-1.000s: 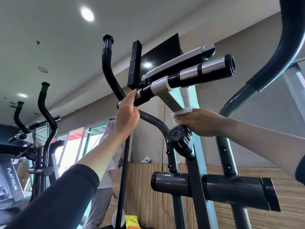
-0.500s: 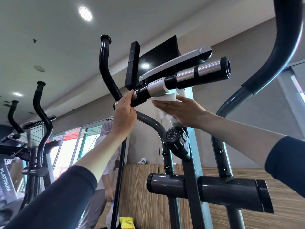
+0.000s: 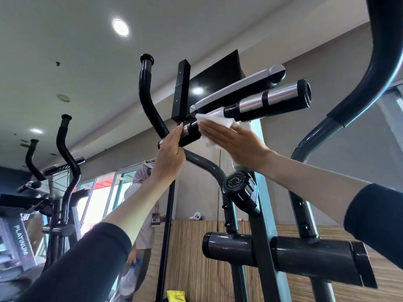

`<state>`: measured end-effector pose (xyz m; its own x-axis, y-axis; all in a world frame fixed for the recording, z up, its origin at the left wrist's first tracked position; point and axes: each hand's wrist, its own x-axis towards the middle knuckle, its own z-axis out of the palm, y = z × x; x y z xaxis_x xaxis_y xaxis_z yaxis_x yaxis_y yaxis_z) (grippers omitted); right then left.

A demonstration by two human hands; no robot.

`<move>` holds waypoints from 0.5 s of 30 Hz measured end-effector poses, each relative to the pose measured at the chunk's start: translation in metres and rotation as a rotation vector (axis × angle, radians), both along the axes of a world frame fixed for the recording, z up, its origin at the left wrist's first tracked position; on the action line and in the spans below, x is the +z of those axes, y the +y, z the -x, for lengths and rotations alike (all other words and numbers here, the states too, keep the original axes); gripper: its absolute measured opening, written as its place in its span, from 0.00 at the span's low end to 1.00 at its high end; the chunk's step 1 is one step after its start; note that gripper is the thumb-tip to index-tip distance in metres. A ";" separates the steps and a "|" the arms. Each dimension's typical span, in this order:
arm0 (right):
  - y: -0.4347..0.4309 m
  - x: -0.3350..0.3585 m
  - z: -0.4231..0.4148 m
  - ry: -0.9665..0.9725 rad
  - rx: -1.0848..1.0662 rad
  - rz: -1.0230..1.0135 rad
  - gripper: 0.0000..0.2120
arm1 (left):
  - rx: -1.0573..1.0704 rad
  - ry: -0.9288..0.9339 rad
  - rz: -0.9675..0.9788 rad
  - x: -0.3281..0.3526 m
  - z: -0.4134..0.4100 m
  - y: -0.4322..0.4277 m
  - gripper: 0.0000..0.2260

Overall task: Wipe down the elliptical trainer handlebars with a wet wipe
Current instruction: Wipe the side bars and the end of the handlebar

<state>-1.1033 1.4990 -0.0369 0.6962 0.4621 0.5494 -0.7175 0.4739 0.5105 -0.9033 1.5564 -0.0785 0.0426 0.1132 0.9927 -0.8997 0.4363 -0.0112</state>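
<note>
Two hands: right hand (image 3: 239, 144) flat, pressing wet wipe (image 3: 218, 120) against handlebar (image 3: 272, 103); left hand (image 3: 171, 151) grips its end.

**The handlebar and what rests on it**

A short black handlebar (image 3: 268, 105) with chrome bands juts from the dark grey upright post (image 3: 262, 247), tilted up to the right. A crumpled white wet wipe (image 3: 216, 120) lies against its middle, pressed there by the flat right hand (image 3: 237, 142). The left hand (image 3: 170, 153) seems to wrap its left end, just beside the wipe.
</note>
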 end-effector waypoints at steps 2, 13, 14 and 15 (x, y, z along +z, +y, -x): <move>-0.018 -0.006 0.015 0.089 0.000 -0.064 0.32 | -0.012 -0.008 0.003 -0.001 0.000 0.001 0.25; -0.045 -0.035 0.056 0.294 0.122 -0.415 0.29 | -0.031 0.010 0.009 -0.002 0.002 0.001 0.26; -0.045 -0.035 0.058 0.308 0.134 -0.428 0.27 | -0.035 0.020 0.009 -0.002 0.003 0.001 0.26; -0.043 -0.034 0.059 0.320 0.138 -0.450 0.24 | -0.037 0.027 0.009 -0.002 0.003 0.001 0.26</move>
<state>-1.1618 1.4557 -0.0709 0.8101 0.3296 0.4848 -0.5337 0.0726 0.8425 -0.9066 1.5570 -0.0803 0.0737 0.1201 0.9900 -0.8829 0.4696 0.0088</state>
